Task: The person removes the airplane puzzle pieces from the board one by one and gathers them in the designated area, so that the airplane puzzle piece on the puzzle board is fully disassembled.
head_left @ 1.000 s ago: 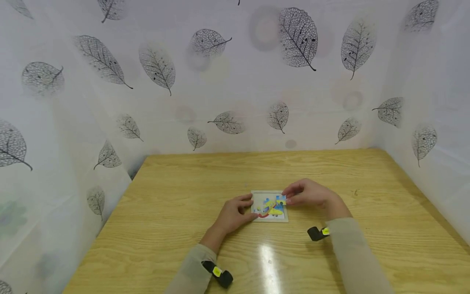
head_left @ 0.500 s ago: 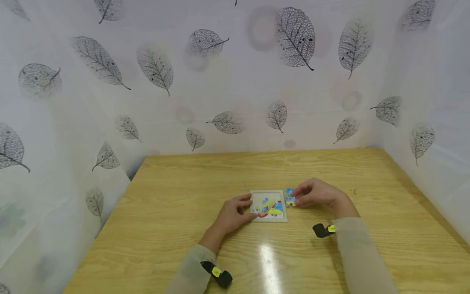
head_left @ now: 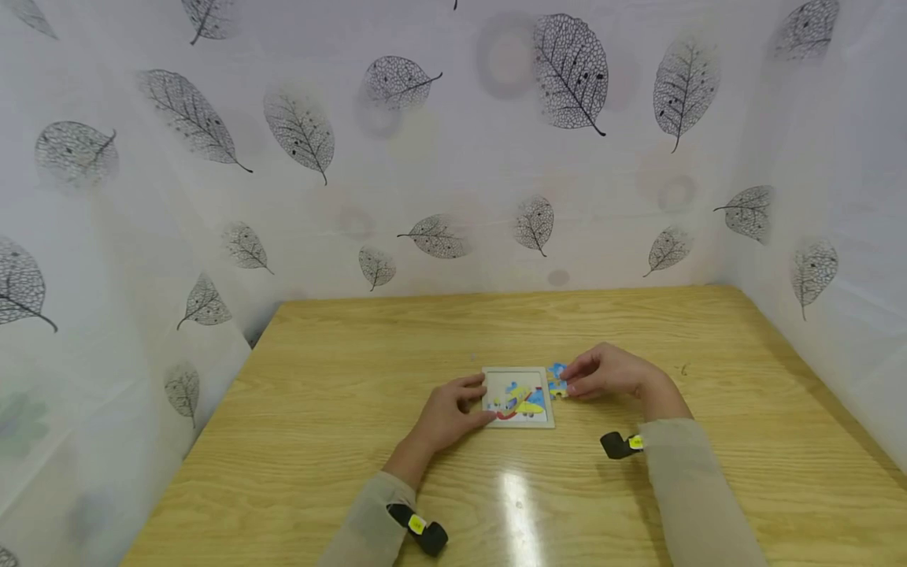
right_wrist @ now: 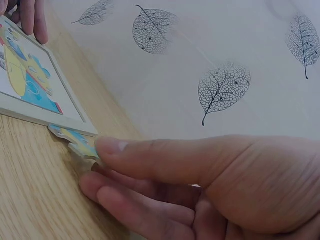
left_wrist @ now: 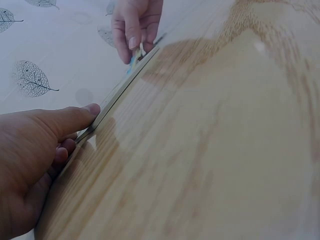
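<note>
A small square jigsaw tray (head_left: 518, 426) with a pale rim lies on the table, partly filled with joined pieces showing a yellow plane (head_left: 526, 398). My left hand (head_left: 445, 411) grips its left edge, the thumb near the lower corner and the fingers higher up. In the left wrist view that thumb (left_wrist: 75, 120) lies along the rim. Just off the tray's right rim, my right hand (head_left: 615, 373) pinches a blue and yellow jigsaw piece (right_wrist: 77, 139) between thumb and fingers. Part of the piece is hidden by the fingertips.
The wooden table (head_left: 354, 346) reaches back to a white curtain (head_left: 453, 157) printed with dark leaves, which also hangs at both sides. Black camera mounts are strapped at the left wrist (head_left: 420, 529) and the right wrist (head_left: 620, 445).
My right hand has drawn the jigsaw piece from over the tray's upper right to just outside its right rim, then stayed almost still. The left hand keeps its grip on the tray.
</note>
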Motion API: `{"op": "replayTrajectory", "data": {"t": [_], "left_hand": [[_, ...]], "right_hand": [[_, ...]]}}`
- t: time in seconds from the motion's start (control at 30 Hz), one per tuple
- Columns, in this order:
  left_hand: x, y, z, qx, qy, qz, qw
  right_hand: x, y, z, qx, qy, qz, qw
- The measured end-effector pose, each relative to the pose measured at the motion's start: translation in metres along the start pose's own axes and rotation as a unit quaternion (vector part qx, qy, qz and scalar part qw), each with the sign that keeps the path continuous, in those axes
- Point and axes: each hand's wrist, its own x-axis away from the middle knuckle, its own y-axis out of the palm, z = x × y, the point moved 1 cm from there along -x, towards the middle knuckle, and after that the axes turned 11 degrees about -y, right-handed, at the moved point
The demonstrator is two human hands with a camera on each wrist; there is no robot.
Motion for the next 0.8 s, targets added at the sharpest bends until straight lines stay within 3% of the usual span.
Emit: {"op": "replayTrajectory", "data": {"t": [0.43,0.8], "left_hand": [[0.0008,-0.0002,0.0002,0.002,-0.002,-0.002,1.0],[0.0014,-0.0001,-0.0002,0.001,0.003,0.002,1.0]], "right_hand": [[-0.0027,0.0035,-0.0052,0.038,-0.013,0.007,0.999],[-0.0003,0.003,-0.0071,0.014,0.014,0.011,1.0]]}}
